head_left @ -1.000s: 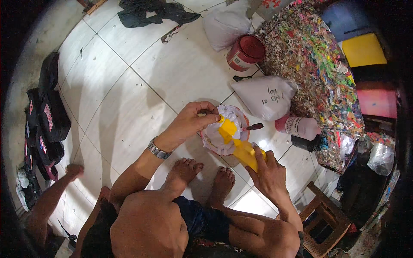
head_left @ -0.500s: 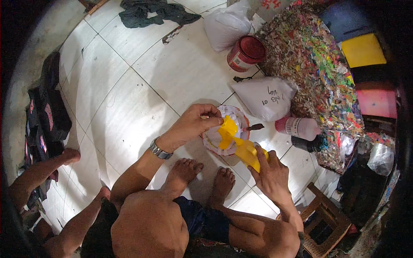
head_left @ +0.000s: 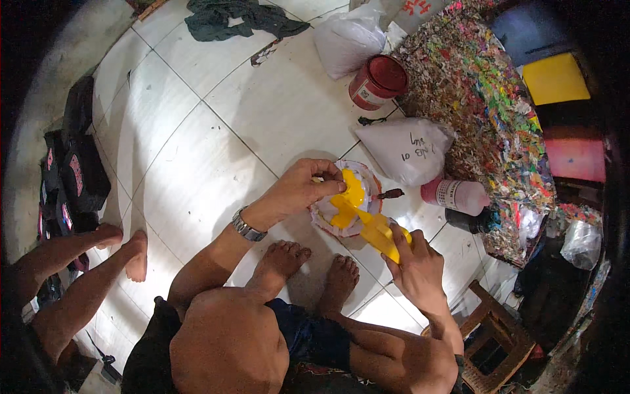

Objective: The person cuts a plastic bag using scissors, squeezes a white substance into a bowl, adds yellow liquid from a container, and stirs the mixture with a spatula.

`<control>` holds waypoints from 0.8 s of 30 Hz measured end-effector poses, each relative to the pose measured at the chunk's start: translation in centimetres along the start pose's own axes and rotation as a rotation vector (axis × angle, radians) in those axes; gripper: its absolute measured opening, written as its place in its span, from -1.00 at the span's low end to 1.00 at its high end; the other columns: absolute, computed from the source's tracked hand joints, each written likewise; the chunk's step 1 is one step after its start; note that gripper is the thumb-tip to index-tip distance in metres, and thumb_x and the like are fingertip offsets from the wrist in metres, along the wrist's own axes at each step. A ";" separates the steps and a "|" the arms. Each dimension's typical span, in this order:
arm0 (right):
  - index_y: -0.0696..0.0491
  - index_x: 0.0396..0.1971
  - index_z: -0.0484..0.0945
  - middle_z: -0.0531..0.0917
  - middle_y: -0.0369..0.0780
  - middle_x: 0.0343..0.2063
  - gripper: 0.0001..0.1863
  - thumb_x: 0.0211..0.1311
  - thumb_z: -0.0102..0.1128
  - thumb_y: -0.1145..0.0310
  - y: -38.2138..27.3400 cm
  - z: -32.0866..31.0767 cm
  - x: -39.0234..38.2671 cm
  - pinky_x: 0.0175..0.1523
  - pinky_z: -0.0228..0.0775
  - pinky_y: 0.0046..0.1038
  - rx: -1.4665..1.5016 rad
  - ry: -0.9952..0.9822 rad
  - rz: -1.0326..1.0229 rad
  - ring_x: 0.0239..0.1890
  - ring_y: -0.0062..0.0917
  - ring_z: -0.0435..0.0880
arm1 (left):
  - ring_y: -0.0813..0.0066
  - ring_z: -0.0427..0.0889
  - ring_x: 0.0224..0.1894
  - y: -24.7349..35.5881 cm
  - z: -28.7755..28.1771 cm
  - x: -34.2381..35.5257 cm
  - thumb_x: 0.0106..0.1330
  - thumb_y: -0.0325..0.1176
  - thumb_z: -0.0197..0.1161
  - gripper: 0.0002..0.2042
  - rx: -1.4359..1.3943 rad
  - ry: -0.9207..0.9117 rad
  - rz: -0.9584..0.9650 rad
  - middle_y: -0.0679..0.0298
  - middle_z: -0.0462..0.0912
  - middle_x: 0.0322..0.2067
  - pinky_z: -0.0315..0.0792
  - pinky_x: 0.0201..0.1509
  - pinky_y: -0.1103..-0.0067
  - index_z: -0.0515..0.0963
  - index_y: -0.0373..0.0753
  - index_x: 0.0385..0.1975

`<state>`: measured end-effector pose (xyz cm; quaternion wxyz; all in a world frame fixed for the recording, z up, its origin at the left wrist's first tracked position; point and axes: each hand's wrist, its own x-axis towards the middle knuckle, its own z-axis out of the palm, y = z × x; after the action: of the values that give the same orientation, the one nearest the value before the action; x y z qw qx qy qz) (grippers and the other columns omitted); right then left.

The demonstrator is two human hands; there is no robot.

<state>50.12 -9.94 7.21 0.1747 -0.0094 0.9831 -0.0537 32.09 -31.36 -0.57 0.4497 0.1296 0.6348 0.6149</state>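
Note:
My right hand point(head_left: 415, 262) is wrapped round a yellow plastic tool point(head_left: 382, 235), whose narrower end points up and left over a round white tub point(head_left: 321, 222). Whether it is a scraper or a small container, I cannot tell. The fingers of my left hand point(head_left: 308, 187) are pinched at the edge of a glossy yellow piece point(head_left: 354, 188) above the same tub. More yellow, wet-looking matter lies lower over the tub. A dark stick point(head_left: 392, 194) pokes out past the tub's right rim. The tub stands on the tiled floor beyond my feet.
Right of the tub are a white bag point(head_left: 410, 154), a pink-and-white bottle point(head_left: 459, 196) and a dark red can point(head_left: 378, 82). A paint-spattered surface point(head_left: 459, 98) fills the right side, above a wooden stool point(head_left: 495, 341). Another person's legs point(head_left: 92, 289) come in at left.
The yellow piece by my left fingers now shows wider and rounder over the tub. My right hand has barely moved. At left, the other person's nearer foot has moved.

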 end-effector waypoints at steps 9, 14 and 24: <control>0.04 0.20 0.34 0.51 -0.07 -0.18 -0.32 0.08 0.38 0.17 1.4 1.0 -1.0 -0.34 0.55 -0.30 0.156 0.120 0.033 -0.30 -0.22 0.65 | 0.72 0.49 -0.35 0.8 0.4 0.1 0.25 -0.31 0.29 -0.83 -0.011 -0.041 0.080 0.43 0.57 -0.39 0.42 -0.32 0.70 0.57 -0.28 -0.32; 0.08 0.13 0.33 0.51 -0.05 -0.11 -0.31 0.04 0.43 0.15 2.5 2.7 -1.7 -0.32 0.56 -0.26 0.213 0.229 0.019 -0.30 -0.18 0.66 | 0.64 0.51 -0.36 1.7 3.6 0.5 0.21 -0.33 0.33 -0.83 0.222 -0.125 0.250 0.37 0.58 -0.44 0.43 -0.27 0.63 0.57 -0.32 -0.38; -0.06 0.15 0.36 0.47 -0.02 0.02 -0.33 -0.03 0.39 0.27 4.4 5.4 -5.0 -0.07 0.55 -0.17 0.317 0.340 0.072 -0.08 -0.10 0.59 | 0.36 0.59 -0.37 4.4 9.1 3.0 0.06 -0.37 0.38 -0.68 0.671 -0.169 0.415 0.17 0.56 -0.43 0.47 -0.24 0.49 0.46 -0.34 -0.24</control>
<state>56.69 -5.94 3.39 0.0078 0.0622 0.9774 -0.2018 35.28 -22.25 3.61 0.2995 0.4447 0.7214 0.4384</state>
